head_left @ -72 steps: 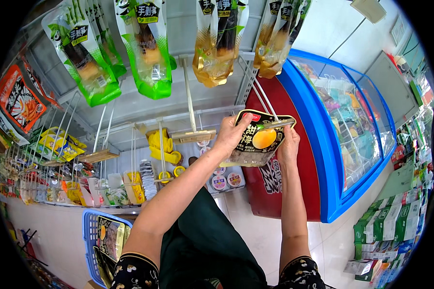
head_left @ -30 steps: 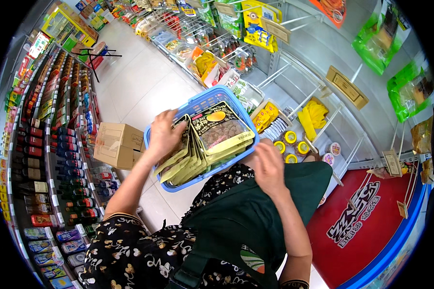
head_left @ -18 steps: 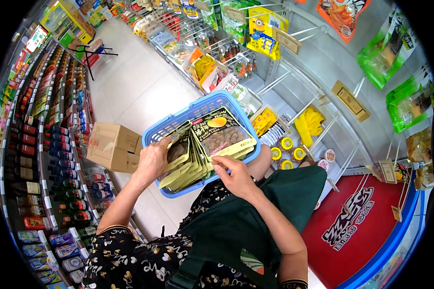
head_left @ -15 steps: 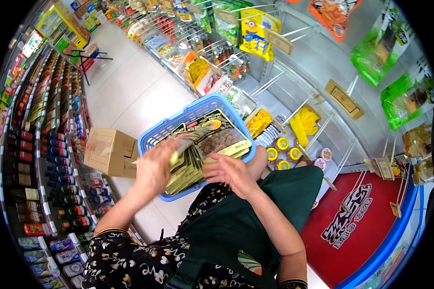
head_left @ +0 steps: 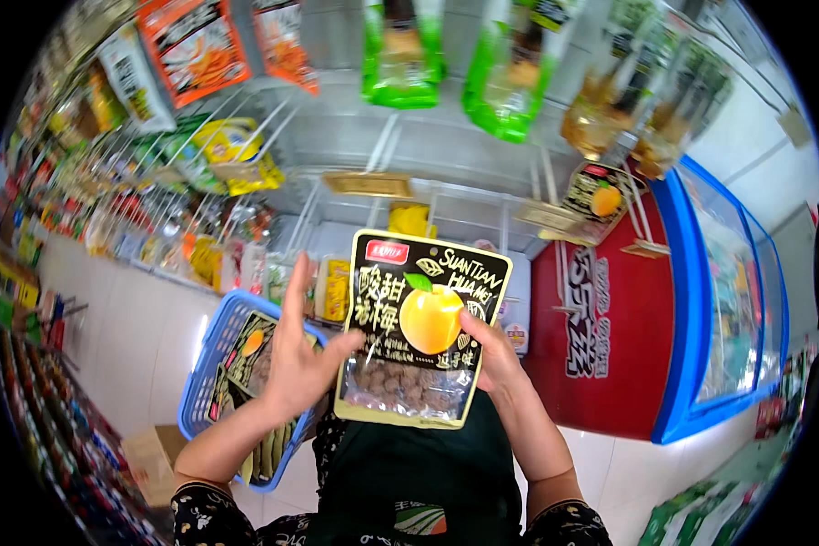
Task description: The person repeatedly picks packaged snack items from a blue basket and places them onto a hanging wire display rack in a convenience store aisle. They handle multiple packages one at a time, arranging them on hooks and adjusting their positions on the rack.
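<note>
Pouch (head_left: pixel 421 332) raised in right hand (head_left: pixel 496 355), left hand (head_left: pixel 300 350) spread beside it

The right hand is closed on the pouch's right edge, thumb across the front; its other fingers are mostly hidden behind. The left hand is wide open, fingers pointing up and thumb reaching toward the pouch's left edge; whether that thumb touches cannot be told. The black pouch, with a yellow fruit print and a clear window onto brown pieces, faces the wearer, top leaning slightly right, in front of the green apron (head_left: pixel 428 464).

Near left, a blue basket (head_left: pixel 200 373) holds more black pouches (head_left: pixel 246 355), and a cardboard box (head_left: pixel 150 455) lies beside it. On the far side, green-bottomed packets (head_left: pixel 405 59) hang from the rack; to the right, a similar pouch (head_left: pixel 601 196) hangs before a red freezer (head_left: pixel 628 346) with blue trim.

Half a second ago both hands were down at the basket, which filled the middle of the view; now the view has turned right, the basket sits lower left, and one pouch is up in front of the rack.
</note>
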Motion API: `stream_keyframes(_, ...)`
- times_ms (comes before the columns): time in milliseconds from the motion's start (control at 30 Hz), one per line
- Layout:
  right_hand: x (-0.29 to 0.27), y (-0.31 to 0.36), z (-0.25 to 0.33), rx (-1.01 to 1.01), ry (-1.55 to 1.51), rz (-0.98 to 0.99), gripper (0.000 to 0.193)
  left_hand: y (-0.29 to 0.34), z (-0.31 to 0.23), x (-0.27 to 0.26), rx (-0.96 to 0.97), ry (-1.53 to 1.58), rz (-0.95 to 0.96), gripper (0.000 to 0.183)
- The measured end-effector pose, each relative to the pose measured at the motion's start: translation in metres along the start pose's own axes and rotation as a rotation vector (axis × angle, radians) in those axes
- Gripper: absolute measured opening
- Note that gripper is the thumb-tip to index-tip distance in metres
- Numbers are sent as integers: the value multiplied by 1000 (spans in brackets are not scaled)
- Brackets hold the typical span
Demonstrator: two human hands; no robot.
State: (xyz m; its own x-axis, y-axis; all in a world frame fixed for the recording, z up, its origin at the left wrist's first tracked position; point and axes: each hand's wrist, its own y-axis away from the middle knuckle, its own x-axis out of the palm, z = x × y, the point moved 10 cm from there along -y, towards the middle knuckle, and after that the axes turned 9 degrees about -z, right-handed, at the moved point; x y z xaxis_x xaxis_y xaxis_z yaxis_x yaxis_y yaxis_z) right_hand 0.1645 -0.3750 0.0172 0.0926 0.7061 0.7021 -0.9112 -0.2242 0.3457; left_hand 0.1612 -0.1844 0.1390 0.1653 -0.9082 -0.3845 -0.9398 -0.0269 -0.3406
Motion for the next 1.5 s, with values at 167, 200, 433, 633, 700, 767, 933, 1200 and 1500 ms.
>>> stream_keyframes(167,-57,31,41,-82,-12,-124,45,-21,47,146,-742,774,318,32)
stream_keyframes(200,-68,37,55,-114,-14,-176,40,-18,52,172,-829,799,347,24)
stream_keyframes(433,-174,56,177,-669,245,-584,17,-27,32,322,-787,869,460,25)
stream_keyframes(633,-250,33,216,-701,127,-634,20,-46,20,401,-685,831,530,32)
stream_keyframes(700,-257,35,230,-783,92,-588,20,-55,6,409,-601,809,545,32)
stream_keyframes(767,-259,40,245,-877,104,-539,20,-63,-15,412,-485,843,614,29)
stream_keyframes(933,-235,55,270,-1022,198,-429,23,-76,-50,402,-303,901,596,27)
stream_keyframes(1200,-255,44,287,-1061,266,-486,16,-91,-49,410,-268,874,518,31)
stream_keyframes(1500,-244,15,317,-998,440,-726,23,-118,-22,432,-402,778,361,32)
